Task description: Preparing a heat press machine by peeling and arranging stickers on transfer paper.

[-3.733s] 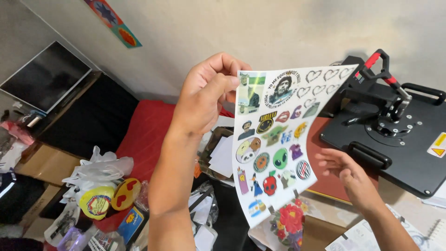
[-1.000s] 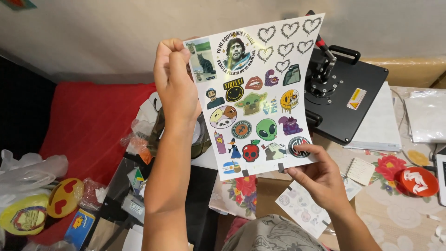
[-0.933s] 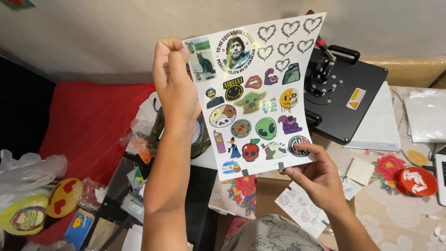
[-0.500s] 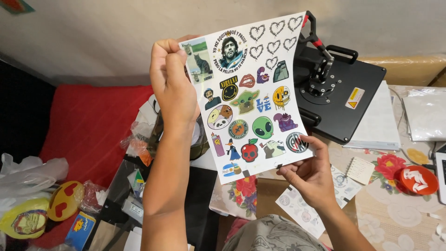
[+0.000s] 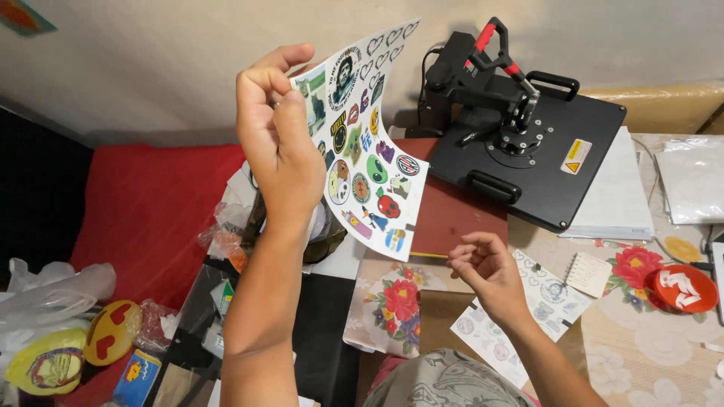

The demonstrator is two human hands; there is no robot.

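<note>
Fingers of the left hand (image 5: 279,143) pinch the top edge of a printed sticker sheet (image 5: 369,143), holding it curled in the air just left of the black heat press (image 5: 528,143). Below the press, the right hand (image 5: 483,264) hovers empty, fingers loosely curled.

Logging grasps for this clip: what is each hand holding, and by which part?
Left hand pinches the sticker sheet by its upper left edge; right hand holds nothing.
</note>
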